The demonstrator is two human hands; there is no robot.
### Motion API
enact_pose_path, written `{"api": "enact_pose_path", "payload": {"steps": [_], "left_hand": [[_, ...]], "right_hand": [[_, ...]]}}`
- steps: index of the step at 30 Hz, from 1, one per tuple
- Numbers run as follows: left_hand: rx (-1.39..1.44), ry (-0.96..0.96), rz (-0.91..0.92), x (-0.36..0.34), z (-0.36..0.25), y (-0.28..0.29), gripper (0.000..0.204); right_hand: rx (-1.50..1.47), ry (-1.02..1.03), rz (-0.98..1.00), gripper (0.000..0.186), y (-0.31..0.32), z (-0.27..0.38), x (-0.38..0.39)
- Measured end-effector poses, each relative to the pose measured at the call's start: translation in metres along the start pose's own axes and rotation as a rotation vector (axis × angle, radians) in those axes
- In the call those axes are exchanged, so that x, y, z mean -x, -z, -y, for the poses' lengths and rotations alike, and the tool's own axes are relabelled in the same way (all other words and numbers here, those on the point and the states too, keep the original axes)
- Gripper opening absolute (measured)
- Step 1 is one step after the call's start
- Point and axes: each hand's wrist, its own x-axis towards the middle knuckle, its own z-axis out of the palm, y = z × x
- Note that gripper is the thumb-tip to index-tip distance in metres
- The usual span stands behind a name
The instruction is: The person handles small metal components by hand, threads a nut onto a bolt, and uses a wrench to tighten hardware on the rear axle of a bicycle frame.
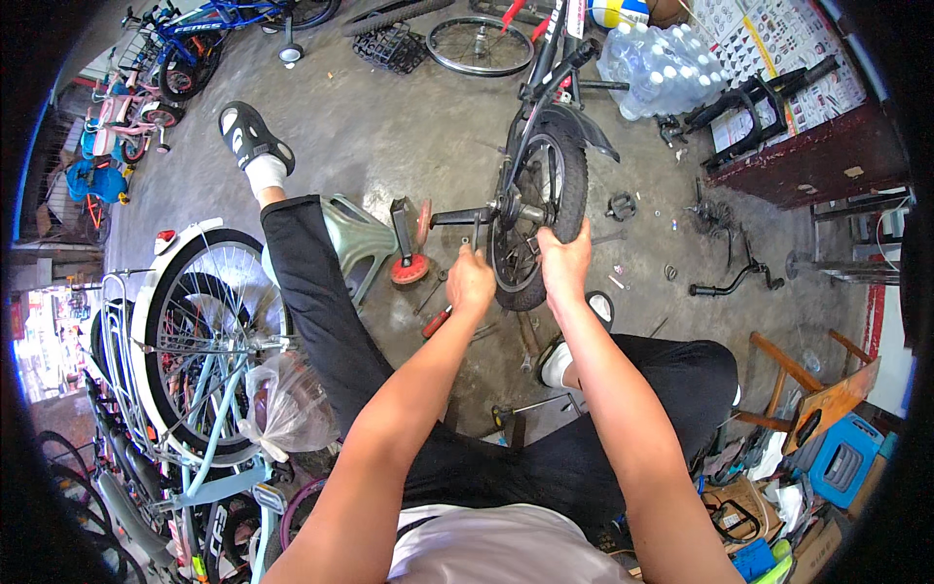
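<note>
My left hand (469, 284) is closed on a small metal wrench (466, 243), held upright just left of a small bicycle's front wheel (569, 175). My right hand (562, 258) grips the lower part of that wheel's black tyre. Above my left hand, a black crank arm (459, 216) reaches left from the wheel hub to a pedal. A green plastic stand with red wheels (355, 238) sits to the left. A red-handled tool (437, 322) lies on the floor below my left hand.
Bicycles (195, 360) crowd the left side. Loose wheels (477, 63) lie behind. Wrapped bottles (662, 73), a fork (769, 112) and a cabinet (798, 175) are back right. A handlebar part (725, 288), wooden stool (808, 399) and blue box (842, 453) stand or lie right.
</note>
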Motion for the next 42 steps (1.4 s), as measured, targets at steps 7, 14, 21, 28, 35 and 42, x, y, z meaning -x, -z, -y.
{"api": "enact_pose_path", "payload": {"steps": [7, 14, 21, 28, 35, 42], "left_hand": [[0.355, -0.388, -0.049, -0.071, 0.035, -0.001, 0.039], [0.047, -0.281, 0.116, -0.121, 0.07, -0.022, 0.056], [-0.072, -0.404, 0.051, -0.113, 0.048, 0.01, 0.058], [-0.171, -0.523, 0.14, -0.119, 0.033, 0.021, 0.058], [-0.406, -0.699, 0.174, -0.119, 0.019, 0.031, 0.052], [-0.47, -0.727, 0.153, -0.125, 0.018, 0.03, 0.048]], "right_hand": [[-0.098, 0.002, 0.017, 0.036, 0.01, 0.009, 0.003], [-0.056, -0.015, 0.032, 0.035, -0.001, 0.017, 0.01], [-0.122, 0.002, 0.032, 0.03, 0.003, 0.016, 0.01], [-0.1, 0.003, 0.045, 0.033, 0.002, 0.012, 0.01], [-0.079, 0.036, 0.051, 0.033, 0.011, 0.003, 0.002], [-0.093, 0.007, 0.06, 0.03, 0.012, 0.0, -0.001]]}}
